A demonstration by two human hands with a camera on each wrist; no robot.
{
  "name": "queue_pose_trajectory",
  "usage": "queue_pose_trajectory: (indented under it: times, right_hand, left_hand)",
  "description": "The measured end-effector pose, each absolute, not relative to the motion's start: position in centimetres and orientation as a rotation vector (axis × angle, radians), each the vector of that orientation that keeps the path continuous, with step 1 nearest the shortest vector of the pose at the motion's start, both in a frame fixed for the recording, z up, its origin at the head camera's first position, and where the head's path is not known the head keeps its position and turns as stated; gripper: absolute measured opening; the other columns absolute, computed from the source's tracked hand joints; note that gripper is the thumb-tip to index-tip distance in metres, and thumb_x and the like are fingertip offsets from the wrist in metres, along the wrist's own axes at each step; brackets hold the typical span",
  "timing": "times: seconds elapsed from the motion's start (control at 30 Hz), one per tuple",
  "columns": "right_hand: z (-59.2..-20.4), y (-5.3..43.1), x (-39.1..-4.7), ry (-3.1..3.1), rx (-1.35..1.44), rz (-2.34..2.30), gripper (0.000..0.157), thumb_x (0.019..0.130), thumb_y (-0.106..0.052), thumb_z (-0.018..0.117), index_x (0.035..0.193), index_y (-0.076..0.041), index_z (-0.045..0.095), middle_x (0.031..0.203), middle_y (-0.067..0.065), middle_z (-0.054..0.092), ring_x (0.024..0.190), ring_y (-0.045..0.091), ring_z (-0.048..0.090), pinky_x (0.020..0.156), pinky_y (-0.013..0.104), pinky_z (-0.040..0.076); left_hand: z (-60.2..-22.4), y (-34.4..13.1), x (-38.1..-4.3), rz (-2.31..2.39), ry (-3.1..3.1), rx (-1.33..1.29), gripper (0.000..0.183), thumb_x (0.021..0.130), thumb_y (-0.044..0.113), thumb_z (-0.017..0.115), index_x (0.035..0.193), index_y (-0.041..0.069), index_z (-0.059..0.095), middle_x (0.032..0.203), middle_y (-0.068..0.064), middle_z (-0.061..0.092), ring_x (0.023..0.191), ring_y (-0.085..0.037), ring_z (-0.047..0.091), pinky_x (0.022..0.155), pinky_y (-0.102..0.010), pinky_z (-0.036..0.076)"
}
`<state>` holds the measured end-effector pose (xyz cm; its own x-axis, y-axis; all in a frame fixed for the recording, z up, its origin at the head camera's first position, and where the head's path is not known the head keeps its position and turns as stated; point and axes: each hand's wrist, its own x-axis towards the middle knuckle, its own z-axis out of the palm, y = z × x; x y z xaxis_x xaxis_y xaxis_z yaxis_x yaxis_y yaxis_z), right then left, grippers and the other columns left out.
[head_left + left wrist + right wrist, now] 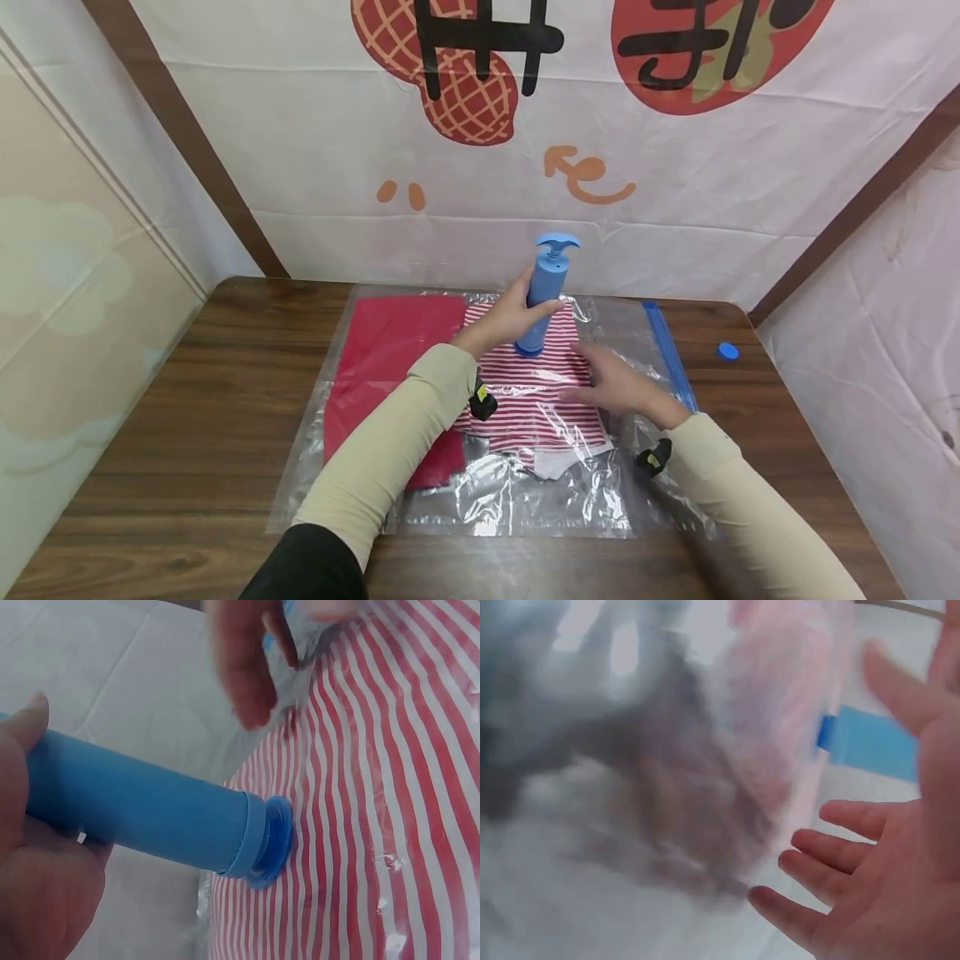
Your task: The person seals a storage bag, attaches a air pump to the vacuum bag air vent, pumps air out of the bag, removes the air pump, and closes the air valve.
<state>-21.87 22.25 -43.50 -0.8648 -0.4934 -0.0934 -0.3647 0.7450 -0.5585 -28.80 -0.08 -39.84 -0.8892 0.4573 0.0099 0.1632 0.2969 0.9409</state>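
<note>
My left hand (pixel 513 310) grips the barrel of a blue hand pump (pixel 547 287), which stands slightly tilted on a clear plastic storage bag (pixel 555 508). In the left wrist view the pump's round base (pixel 274 841) sits against the bag over red-and-white striped cloth (pixel 375 787). The pump's handle is at the top, with no hand on it. Just right of the pump, my right hand (pixel 618 382) hovers over the bag with its fingers spread, holding nothing. Folded red cloth (pixel 397 342) lies beside the striped cloth inside the bag.
A small round blue cap (pixel 727 351) lies on the brown wooden table (pixel 172 433) to the right of the bag. The bag's blue zip strip (pixel 670 354) runs along its right side. A printed cloth backdrop (pixel 480 192) rises behind the table.
</note>
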Motion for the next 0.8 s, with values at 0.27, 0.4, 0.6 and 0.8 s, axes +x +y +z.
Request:
queue_pose_trajectory:
  times: [0.27,0.4,0.6,0.8]
  right_hand:
    - [-38.9,21.8,-23.4,2.808,-0.513,-1.370,0.056,0.096,-0.014,0.072,0.144,0.004,0.047,0.140,0.025,0.055,0.129,0.040,0.053,0.103,0.054,0.049]
    - [-36.3,20.6,-24.2,2.766,-0.665,-1.621,0.060,0.097,-0.007,0.069,0.150,0.000,0.042,0.147,0.021,0.050,0.136,0.036,0.048,0.109,0.053,0.044]
    - [-34.4,18.5,-25.0,2.708,-0.692,-1.670,0.075,0.098,-0.011,0.069,0.161,-0.009,0.028,0.159,0.017,0.037,0.147,0.033,0.036,0.115,0.047,0.038]
    - [-34.2,17.6,-25.4,2.704,-0.682,-1.688,0.076,0.099,-0.010,0.067,0.162,-0.008,0.023,0.155,0.020,0.042,0.145,0.034,0.040,0.118,0.047,0.033]
  left_hand:
    - [-39.9,-0.2,-28.7,1.640,2.302,0.535,0.082,0.100,0.038,0.066,0.163,0.022,0.015,0.160,-0.013,0.036,0.147,-0.037,0.036,0.116,-0.062,0.031]
    - [-40.0,-0.2,-28.9,1.686,2.291,0.555,0.079,0.100,0.035,0.067,0.162,0.020,0.020,0.157,-0.014,0.040,0.144,-0.036,0.040,0.115,-0.060,0.033]
    - [-40.2,-0.3,-29.0,1.733,2.265,0.610,0.073,0.099,0.032,0.069,0.158,0.016,0.029,0.151,-0.014,0.048,0.138,-0.033,0.048,0.114,-0.054,0.038]
    - [-40.3,-0.2,-29.1,1.724,2.269,0.660,0.072,0.100,0.032,0.068,0.158,0.015,0.029,0.151,-0.015,0.049,0.137,-0.032,0.049,0.113,-0.052,0.039]
